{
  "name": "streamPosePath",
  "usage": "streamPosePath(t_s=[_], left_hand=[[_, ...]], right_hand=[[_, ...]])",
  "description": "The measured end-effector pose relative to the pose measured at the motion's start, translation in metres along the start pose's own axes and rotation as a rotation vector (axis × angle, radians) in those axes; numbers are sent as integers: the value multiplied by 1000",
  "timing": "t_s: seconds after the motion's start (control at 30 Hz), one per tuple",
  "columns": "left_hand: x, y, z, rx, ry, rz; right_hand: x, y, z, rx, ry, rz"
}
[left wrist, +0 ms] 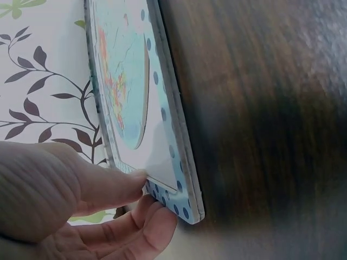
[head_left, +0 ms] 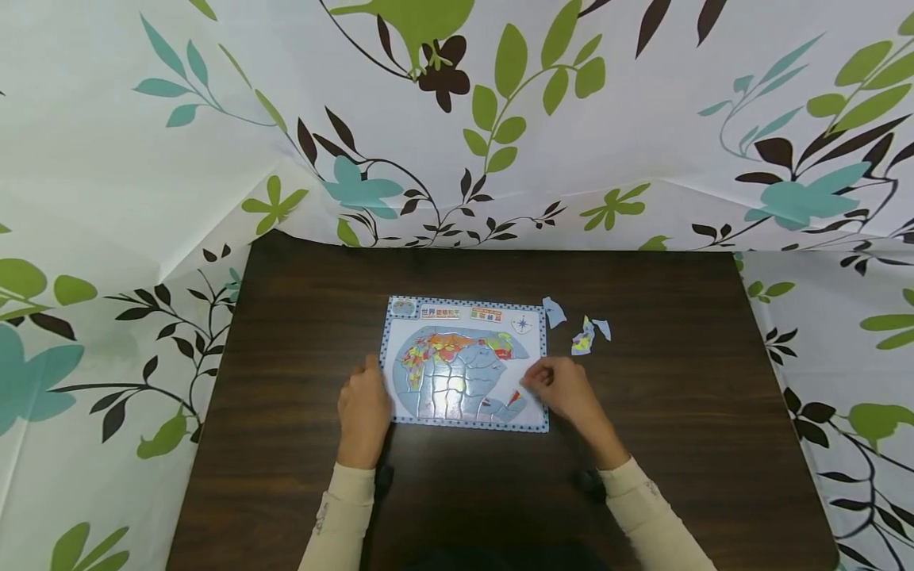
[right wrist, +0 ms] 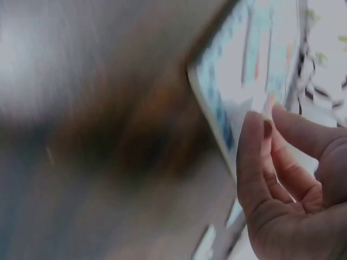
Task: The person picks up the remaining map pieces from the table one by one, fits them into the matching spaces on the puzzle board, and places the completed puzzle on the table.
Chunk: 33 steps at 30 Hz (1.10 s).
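Note:
A world-map jigsaw puzzle (head_left: pixel 457 373) lies in its white board with a blue dotted border (head_left: pixel 464 427), partly filled, with a white gap (head_left: pixel 510 377) at its right side. My left hand (head_left: pixel 364 408) grips the board's left edge; in the left wrist view the thumb (left wrist: pixel 122 184) lies on top of the border near a corner, with curled fingers (left wrist: pixel 157 227) at the edge. Over the right side of the board, my right hand (head_left: pixel 567 388) has thumb and index fingertips close together near the gap. Blur in the right wrist view hides whether a piece is between them.
Right of the board lie three loose puzzle pieces: a blue one (head_left: pixel 553 312) by its top corner, a yellow and blue one (head_left: pixel 583 337), and a small light-blue one (head_left: pixel 603 328). The dark wooden table (head_left: pixel 678 396) meets a leaf-patterned cloth (head_left: pixel 428 206) behind.

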<state>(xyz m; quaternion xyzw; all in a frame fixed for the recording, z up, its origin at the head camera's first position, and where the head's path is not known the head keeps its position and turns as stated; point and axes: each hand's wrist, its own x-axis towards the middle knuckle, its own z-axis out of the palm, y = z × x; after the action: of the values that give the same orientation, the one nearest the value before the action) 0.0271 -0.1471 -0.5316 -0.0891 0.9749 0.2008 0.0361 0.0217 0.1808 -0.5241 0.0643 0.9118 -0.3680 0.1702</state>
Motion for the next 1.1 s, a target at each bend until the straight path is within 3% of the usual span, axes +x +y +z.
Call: streamPosePath(t_s=[0.2,0.43,0.57,0.83,1.1], left_hand=[[0,1,-1,2,-17,-11],[1,2,-2,-12,-25,-3],[3,4,-2,-1,-35,-18],[5,7,-1,41,-42,-7],[4,6,-1,48,-29,-12]], right_hand=[[17,18,-38,9,134,40],[33,32,-70,-18,194,162],[40,32,-72,-60,203,208],[49,38,-69,-114,202,225],[56,38,-72,-127,129,279]])
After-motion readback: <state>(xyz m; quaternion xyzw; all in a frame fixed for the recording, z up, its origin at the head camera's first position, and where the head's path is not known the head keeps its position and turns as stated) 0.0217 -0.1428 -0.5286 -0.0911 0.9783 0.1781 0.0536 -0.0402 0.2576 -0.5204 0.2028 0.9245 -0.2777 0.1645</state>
